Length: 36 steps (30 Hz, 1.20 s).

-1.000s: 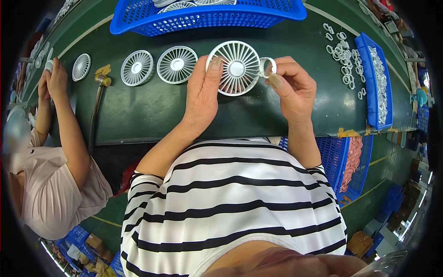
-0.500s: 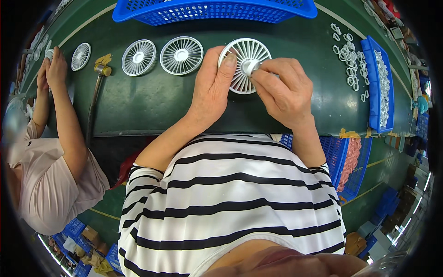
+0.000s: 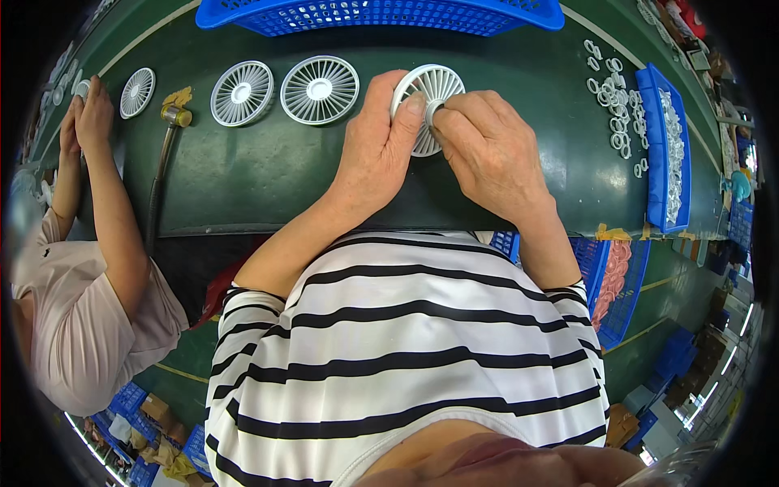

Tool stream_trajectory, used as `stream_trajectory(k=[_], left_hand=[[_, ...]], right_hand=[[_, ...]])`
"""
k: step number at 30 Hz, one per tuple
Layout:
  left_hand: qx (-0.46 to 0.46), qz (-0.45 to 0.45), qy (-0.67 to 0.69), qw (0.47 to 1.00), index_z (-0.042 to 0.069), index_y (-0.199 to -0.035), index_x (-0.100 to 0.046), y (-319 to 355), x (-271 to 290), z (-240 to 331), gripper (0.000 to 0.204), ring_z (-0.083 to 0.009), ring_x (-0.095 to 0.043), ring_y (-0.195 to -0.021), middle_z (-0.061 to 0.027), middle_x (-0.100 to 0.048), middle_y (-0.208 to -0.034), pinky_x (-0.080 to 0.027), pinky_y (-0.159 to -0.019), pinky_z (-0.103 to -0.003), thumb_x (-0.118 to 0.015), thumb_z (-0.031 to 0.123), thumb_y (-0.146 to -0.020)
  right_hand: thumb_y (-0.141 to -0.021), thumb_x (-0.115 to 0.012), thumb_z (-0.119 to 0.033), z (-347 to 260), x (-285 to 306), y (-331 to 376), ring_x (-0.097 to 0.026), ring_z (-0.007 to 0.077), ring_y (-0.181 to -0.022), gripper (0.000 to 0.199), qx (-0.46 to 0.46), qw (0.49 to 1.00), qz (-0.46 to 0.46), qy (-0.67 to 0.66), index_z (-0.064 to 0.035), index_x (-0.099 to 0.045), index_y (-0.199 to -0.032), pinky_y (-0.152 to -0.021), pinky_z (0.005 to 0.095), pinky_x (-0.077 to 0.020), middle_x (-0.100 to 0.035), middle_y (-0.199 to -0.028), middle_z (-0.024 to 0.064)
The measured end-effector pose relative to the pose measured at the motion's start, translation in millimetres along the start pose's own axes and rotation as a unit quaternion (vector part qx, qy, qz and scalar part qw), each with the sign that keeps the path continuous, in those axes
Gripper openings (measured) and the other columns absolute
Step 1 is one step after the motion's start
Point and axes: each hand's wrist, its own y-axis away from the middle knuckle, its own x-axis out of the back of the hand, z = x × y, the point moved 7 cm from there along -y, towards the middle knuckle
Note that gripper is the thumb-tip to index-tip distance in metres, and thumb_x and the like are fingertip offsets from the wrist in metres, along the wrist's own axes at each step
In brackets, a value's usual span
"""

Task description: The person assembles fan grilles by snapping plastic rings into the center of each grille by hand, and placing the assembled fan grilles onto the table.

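Observation:
Above the green table, my left hand (image 3: 377, 138) grips a white spoked wheel (image 3: 442, 81) by its left rim, thumb on the face and fingers behind. The wheel is tilted, its face turned toward the right. My right hand (image 3: 491, 150) is closed at the wheel's hub, fingertips pressed around a small white ring (image 3: 433, 112) there; the fingers hide most of it. To the left lie two more white spoked wheels, the nearer wheel (image 3: 320, 90) beside my left hand and another wheel (image 3: 242, 94) past it.
A blue basket (image 3: 381, 18) stands at the far edge. Loose clear rings (image 3: 618, 114) lie at the right beside a blue tray (image 3: 656, 146) of similar parts. A hammer (image 3: 169, 138) and another wheel (image 3: 138, 92) are at the left, near a co-worker's hands (image 3: 91, 118).
The held wheel has turned from facing me to a steeper tilt. My right hand has shifted slightly left, its fingers now covering more of the hub.

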Motion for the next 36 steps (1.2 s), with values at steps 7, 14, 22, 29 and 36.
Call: stream_trajectory(k=[7, 14, 22, 29, 36], left_hand=[[0.021, -0.013, 0.012, 1.000, 0.000, -0.119, -0.045, -2.6, -1.1, -1.3, 0.037, -0.0143, -0.057, -0.074, -0.0104, -0.061, -0.084, -0.047, -0.066, -0.028, -0.044, 0.032, -0.099], [0.112, -0.090, 0.186, 0.972, -0.002, -0.117, -0.046, 1.5, -9.2, -9.7, 0.035, -0.0104, -0.056, -0.083, -0.0066, -0.059, -0.095, -0.048, -0.071, -0.024, -0.050, 0.027, -0.097], [0.179, -0.218, 0.218, 0.935, -0.001, -0.119, -0.044, 15.3, -28.3, 4.4, 0.040, -0.0078, -0.056, -0.087, -0.0061, -0.059, -0.099, -0.048, -0.073, -0.022, -0.060, 0.023, -0.091], [-0.081, -0.091, -0.125, 0.985, 0.005, -0.122, -0.047, 3.8, -22.5, 8.8, 0.040, -0.0205, -0.059, -0.080, -0.0108, -0.062, -0.092, -0.047, -0.072, -0.032, -0.062, 0.015, -0.086], [-0.169, -0.004, -0.552, 0.816, 0.015, -0.115, -0.057, 0.9, -4.4, 7.2, 0.039, -0.0277, -0.049, -0.105, -0.0109, -0.057, -0.115, -0.034, -0.090, -0.050, -0.064, 0.010, -0.077]], right_hand=[[-0.072, -0.066, -0.005, 3.0, -2.5, 2.7, -0.055, 0.0256, -0.076, 0.019, -0.024, 0.999, 0.030, -0.021, -0.0057, -0.057, -0.089, -0.067, 0.0360, -0.0455, -0.056, -0.086, 0.0059], [-0.069, -0.072, -0.009, 3.9, 18.1, 11.8, -0.055, 0.0212, -0.076, 0.030, -0.057, 0.998, 0.022, -0.016, -0.0073, -0.065, -0.099, -0.068, 0.0334, -0.0400, -0.059, -0.083, 0.0026], [-0.072, -0.072, -0.018, 5.5, 35.3, 22.5, -0.056, 0.0224, -0.090, 0.020, 0.022, 0.995, -0.002, -0.101, -0.0113, -0.068, -0.091, -0.082, 0.0390, -0.0404, -0.062, -0.099, 0.0035], [-0.083, -0.063, -0.010, 86.9, 27.4, 49.2, -0.061, 0.0256, -0.094, 0.032, -0.204, 0.954, 0.034, -0.215, -0.0076, -0.062, -0.115, -0.080, 0.0330, -0.0498, -0.060, -0.112, 0.0128], [-0.087, -0.057, -0.030, 249.0, 59.8, 114.2, -0.061, 0.0422, -0.086, 0.033, -0.433, 0.855, -0.027, 0.284, -0.0005, -0.057, -0.101, -0.073, 0.0486, -0.0499, -0.059, -0.102, 0.0246]])
